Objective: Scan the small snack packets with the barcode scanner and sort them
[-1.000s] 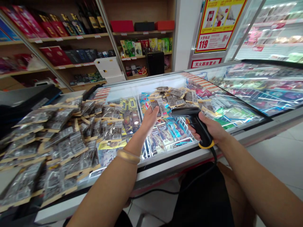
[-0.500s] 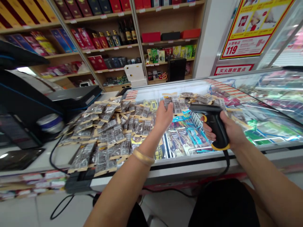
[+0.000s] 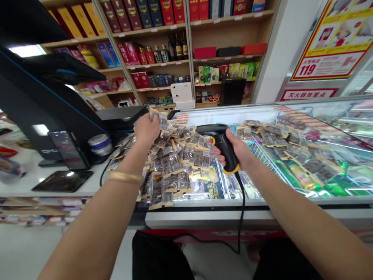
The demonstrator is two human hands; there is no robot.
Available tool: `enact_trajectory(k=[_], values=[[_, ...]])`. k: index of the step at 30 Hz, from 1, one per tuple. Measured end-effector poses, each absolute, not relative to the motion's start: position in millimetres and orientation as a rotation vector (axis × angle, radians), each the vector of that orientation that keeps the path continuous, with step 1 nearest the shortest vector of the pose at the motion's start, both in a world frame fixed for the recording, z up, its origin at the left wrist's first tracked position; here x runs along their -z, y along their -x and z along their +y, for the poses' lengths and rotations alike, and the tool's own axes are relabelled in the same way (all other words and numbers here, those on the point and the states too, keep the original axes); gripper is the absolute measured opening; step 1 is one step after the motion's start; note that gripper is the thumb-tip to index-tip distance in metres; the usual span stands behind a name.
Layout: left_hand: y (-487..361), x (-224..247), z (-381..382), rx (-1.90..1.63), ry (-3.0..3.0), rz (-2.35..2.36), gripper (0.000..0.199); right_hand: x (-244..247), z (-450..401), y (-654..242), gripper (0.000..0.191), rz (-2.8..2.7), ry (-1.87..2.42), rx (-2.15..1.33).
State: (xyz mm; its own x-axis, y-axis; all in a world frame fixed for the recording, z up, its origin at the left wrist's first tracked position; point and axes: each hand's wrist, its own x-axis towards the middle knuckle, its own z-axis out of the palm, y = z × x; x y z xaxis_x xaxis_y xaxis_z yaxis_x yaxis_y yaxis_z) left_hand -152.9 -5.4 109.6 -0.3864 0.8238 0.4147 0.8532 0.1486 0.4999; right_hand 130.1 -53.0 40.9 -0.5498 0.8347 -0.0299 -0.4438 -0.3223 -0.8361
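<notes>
My left hand [image 3: 147,130] is closed on a small clear packet [image 3: 162,119] with tan edges, holding it over the back left of a heap of similar packets [image 3: 171,161]. The contents look dark, but I cannot make out what they are. My right hand [image 3: 237,151] grips a black and yellow barcode scanner [image 3: 225,149] by its handle, its head turned left above the heap's right side. From the handle a black cable [image 3: 241,210] hangs down past the counter edge. A second group of packets [image 3: 294,142] lies farther right on the freezer's glass top.
Under the glass, the chest freezer [image 3: 210,214] holds packaged goods and white wire baskets [image 3: 271,165]. At the left stand a dark checkout terminal [image 3: 58,112], a phone [image 3: 68,149] and a white-and-blue roll [image 3: 100,144]. Shelves [image 3: 160,66] of boxes and bottles line the back.
My left hand has moved left with the packet, from the middle of the freezer to the heap's back left. The scanner has shifted left, toward the heap. The view has turned left.
</notes>
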Motion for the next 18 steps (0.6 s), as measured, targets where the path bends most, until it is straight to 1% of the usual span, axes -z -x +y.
enact_trajectory(k=[3,5,10,14,18], values=[[161,-99,0,0.908,1.608,-2.445,0.041,-39,-50,-112,0.057,-1.032,0.591,-2.001],[164,-91,0,0.904,1.581,-2.421,0.043,-36,-49,-107,0.057,-1.037,0.595,-2.031],[166,-84,-6,0.975,1.614,-2.371,0.050,-30,-49,-107,0.057,-1.015,0.639,-2.033],[155,-94,-12,1.132,1.658,-2.260,0.045,-32,-50,-111,0.058,-0.974,0.637,-2.015],[121,-102,-14,1.246,1.785,-2.105,0.040,-39,-55,-134,0.058,-0.968,0.631,-1.968]])
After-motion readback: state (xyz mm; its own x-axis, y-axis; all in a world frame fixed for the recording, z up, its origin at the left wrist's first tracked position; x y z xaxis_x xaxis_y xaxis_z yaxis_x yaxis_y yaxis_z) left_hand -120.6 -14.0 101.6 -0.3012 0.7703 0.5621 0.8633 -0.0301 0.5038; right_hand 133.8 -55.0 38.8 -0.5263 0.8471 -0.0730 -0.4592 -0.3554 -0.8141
